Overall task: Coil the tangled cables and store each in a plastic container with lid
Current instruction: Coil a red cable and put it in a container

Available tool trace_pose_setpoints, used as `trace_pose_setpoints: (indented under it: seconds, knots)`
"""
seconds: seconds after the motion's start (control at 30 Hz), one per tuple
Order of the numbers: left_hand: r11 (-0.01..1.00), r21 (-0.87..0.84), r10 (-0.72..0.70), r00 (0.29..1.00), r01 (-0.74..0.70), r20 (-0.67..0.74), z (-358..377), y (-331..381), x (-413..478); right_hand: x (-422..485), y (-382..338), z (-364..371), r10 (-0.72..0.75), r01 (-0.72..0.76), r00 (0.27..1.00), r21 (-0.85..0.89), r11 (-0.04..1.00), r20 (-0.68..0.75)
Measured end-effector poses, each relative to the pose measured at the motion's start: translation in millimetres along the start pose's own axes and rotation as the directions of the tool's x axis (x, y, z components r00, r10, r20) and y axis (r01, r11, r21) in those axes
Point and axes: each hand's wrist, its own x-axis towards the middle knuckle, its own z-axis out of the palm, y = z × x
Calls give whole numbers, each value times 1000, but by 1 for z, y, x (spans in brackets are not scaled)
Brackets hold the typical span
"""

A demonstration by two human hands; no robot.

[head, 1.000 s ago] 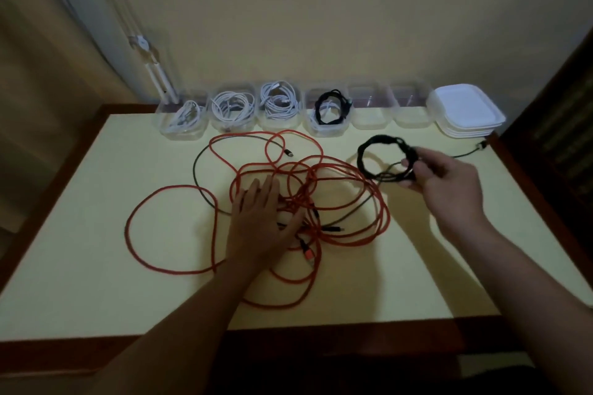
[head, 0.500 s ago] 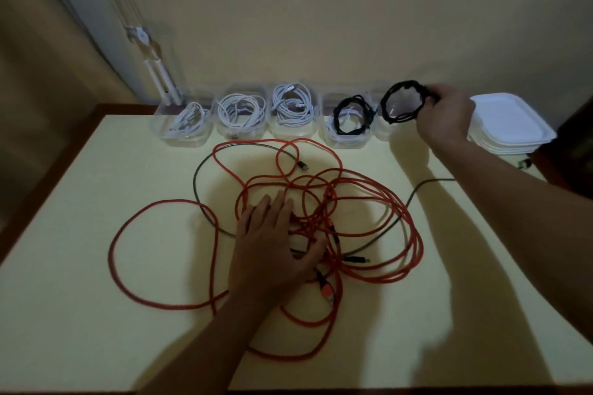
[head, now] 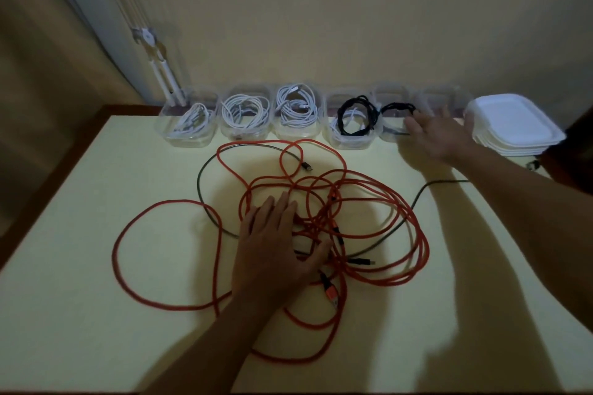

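Black coil [head: 398, 107] now inside fifth container [head: 389, 135], right hand [head: 439, 133] released beside it, left hand [head: 272, 250] flat on orange tangle [head: 423, 247]

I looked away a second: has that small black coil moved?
Yes. The black coil went from beside the red tangle away from the person, into the fifth box, left of the lids.

A home room: yellow-topped table [head: 96, 266] against plain wall [head: 321, 26], window-blind cords [head: 150, 51].
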Motion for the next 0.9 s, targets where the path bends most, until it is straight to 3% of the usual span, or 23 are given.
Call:
trace_pose_setpoints:
  seconds: [0.1, 0.2, 0.3, 0.4, 0.47, 0.5, 0.73, 0.9]
  knots:
    - [1000, -11, -2, 1000, 2, -8, 0, 0, 0, 1, 1, 3, -28, 29, 999, 23, 999, -19]
    - [999, -44, 3, 1000, -4, -17, -2, 1, 0, -24, -13, 2, -73, 137, 950, 194, 971, -305]
    - [996, -86, 8, 1000, -8, -6, -2, 0, 2, -100, -40, 6, -73, 316, 872, 444, 838, -484]
    - [994, -110, 6, 1000, -8, -20, 0, 0, 2, -182, -53, 34, -243, 397, 905, 489, 776, -350]
    - [994, -111, 6, 999, -10, -36, 1, -1, 1, -212, -48, 64, -451, 495, 868, 273, 825, -210]
    - [994, -106, 5, 999, -10, -40, 2, -1, 0, -220, -44, 76, -478, 503, 864, 199, 841, -161]
    - [989, -145, -9, 998, 1, -55, 0, 1, -1, -228, -56, 82, -271, 322, 942, 305, 896, -199]
    - [986, -86, 138, 988, -144, -66, -3, 0, -9, -230, -59, 64, -220, 296, 949, 407, 864, -225]
